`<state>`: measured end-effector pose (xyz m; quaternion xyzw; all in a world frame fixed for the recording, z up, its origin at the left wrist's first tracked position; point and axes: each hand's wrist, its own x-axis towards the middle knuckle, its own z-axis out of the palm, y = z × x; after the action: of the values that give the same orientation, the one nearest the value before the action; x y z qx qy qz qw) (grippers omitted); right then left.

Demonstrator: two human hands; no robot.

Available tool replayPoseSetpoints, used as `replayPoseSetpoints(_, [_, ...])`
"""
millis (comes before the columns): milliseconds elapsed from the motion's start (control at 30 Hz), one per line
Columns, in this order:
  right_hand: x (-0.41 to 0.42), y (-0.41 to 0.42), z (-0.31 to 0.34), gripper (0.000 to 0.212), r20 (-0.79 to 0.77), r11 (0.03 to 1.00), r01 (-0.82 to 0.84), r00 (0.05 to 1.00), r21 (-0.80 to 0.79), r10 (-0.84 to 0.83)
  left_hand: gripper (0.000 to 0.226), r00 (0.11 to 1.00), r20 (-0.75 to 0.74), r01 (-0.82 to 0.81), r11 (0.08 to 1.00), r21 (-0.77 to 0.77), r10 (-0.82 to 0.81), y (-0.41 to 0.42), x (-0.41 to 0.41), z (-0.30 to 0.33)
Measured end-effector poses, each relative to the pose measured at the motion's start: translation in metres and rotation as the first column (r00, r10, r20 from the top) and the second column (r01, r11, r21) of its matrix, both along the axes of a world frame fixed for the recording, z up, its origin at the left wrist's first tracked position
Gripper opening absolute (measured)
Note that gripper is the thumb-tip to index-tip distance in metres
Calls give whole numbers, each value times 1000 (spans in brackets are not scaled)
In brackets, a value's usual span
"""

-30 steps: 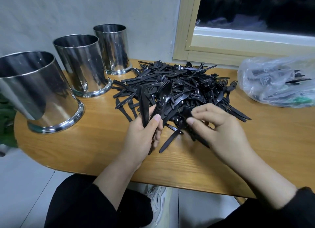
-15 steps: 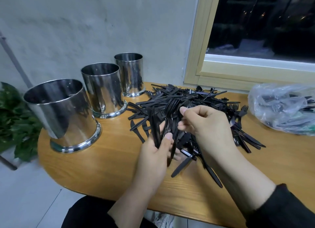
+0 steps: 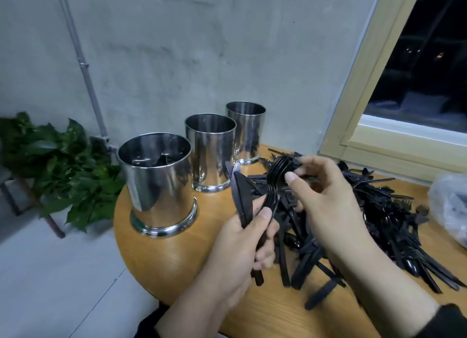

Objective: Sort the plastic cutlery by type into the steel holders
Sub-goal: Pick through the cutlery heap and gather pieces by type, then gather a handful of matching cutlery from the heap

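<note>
Forks (image 3: 274, 183) stacked in your left hand (image 3: 240, 249) beside knives (image 3: 241, 198), right hand (image 3: 326, 198) pinching their heads; square the stack, then drop it into one steel holder (image 3: 161, 186) on the tabletop (image 3: 161, 257).

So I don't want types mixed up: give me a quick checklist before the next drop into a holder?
1. Left hand grips the knives and stacked forks: ok.
2. Bunch is one type only: not ok.
3. Right hand pinches the fork heads, ready to separate them: ok.
4. Nearest holder upright, mouth open: ok.
5. Type already inside it: cannot tell.
6. Middle holder and far holder upright: ok.
</note>
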<state>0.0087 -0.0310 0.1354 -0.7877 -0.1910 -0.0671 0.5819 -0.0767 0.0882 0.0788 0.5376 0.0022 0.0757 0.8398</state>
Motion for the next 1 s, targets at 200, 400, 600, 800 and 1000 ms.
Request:
replayPoseSetpoints(200, [8,40,34,24,-72,908,-417,908,-44,413,26,997,-12,70,992,-103,-71,51,-10,22])
replayPoseSetpoints(400, [20,92,59,10,46,883,-470,882,2,469,32,989,-11,-143,983,114,145,97,-21,38])
replayPoseSetpoints(600, [42,156,92,5,218,953,-285,941,104,258,40,828,-112,-514,823,240,550,158,-46,44])
replayPoseSetpoints(800, [44,221,58,6,248,917,-248,910,-313,331,40,859,-175,-452,873,185,482,186,-67,53])
replayPoseSetpoints(1000, [41,213,53,58,230,804,-213,890,-555,394,43,893,-222,-348,913,214,393,184,-63,62])
